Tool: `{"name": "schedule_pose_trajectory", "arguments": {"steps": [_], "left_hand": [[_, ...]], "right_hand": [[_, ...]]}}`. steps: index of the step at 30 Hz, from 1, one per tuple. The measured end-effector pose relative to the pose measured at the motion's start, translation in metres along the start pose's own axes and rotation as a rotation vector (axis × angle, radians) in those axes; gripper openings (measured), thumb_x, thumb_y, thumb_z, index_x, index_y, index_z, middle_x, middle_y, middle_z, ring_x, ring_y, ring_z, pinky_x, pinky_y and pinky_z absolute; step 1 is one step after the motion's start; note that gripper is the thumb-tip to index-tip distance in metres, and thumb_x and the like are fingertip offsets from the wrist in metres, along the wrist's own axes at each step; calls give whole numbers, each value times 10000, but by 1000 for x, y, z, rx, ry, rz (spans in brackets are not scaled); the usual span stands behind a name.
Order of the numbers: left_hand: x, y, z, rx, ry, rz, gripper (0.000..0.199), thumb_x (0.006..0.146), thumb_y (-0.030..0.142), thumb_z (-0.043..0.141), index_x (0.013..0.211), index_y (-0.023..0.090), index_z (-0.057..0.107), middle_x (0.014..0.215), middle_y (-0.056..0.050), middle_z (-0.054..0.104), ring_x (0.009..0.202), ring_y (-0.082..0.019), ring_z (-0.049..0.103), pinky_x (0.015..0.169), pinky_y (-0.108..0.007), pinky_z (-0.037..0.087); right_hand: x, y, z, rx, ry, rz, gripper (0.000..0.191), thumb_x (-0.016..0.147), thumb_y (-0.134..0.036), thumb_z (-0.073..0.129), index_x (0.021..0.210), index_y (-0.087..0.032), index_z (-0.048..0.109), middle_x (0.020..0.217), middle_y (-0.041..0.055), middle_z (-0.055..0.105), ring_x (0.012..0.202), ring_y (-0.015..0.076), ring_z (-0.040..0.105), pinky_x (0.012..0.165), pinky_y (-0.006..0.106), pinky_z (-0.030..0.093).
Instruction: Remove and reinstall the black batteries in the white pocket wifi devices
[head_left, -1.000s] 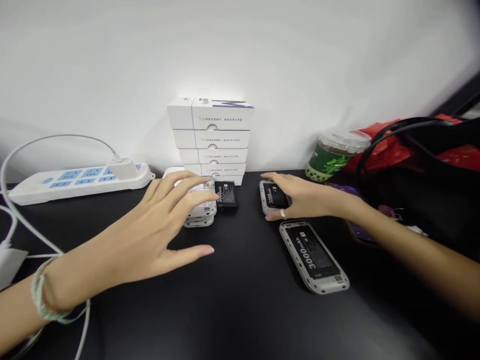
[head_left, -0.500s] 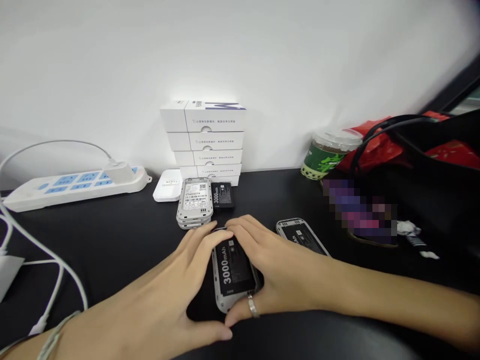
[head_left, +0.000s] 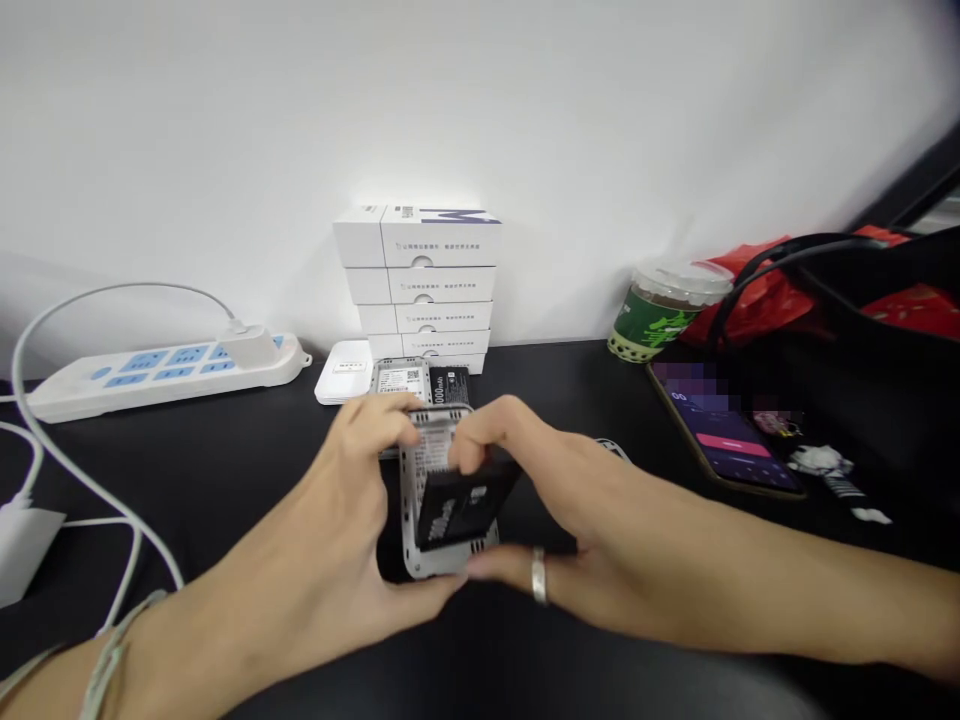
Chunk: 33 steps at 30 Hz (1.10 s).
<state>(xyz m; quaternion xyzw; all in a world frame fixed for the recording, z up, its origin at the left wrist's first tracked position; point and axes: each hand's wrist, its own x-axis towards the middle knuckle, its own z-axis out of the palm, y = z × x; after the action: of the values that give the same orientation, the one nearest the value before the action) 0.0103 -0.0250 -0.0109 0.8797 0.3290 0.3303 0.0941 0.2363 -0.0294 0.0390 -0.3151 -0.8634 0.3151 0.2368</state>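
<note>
Here, black table [head_left: 225,460] below battery [head_left: 457,510]; white wall [head_left: 600,130] beyond.

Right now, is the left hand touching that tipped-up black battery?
Apart. In the head view, strips of the white device show between the tilted battery and the left hand, both at its fingertips and at its thumb.
</note>
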Motion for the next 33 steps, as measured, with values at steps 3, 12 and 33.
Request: {"name": "schedule_pose_trajectory", "arguments": {"steps": [3, 12, 33], "left_hand": [[10, -11, -10, 40, 17, 11, 815, 739, 371, 820, 1285, 251, 227, 1382, -166, 394, 1240, -329, 548, 906, -437, 579], [33, -72, -27, -15, -56, -173, 802, 725, 586, 832, 1211, 282, 272, 1292, -114, 504, 1292, -355, 551, 970, -501, 546], [21, -16, -24, 184, -10, 267, 254, 1003, 236, 599, 1226, 208, 481, 1182, -84, 626, 1144, -246, 611, 1008, -402, 510]], "right_hand": [[6, 2, -10, 176, 155, -19, 456, 914, -48, 623, 1212, -303, 391, 943, -41, 651, 860, 151, 677, 750, 298, 536], [50, 77, -28, 422, 361, 447, 322, 876, -170, 692, 813, -254, 388, 477, -117, 498, 410, 79, 490, 425, 207, 396], [-97, 63, -56, -412, -182, 522, 987, 573, -273, 946, 1419, -431, 462, 1368, 76, 625, 936, 341, 753, 634, 401, 624]]}}
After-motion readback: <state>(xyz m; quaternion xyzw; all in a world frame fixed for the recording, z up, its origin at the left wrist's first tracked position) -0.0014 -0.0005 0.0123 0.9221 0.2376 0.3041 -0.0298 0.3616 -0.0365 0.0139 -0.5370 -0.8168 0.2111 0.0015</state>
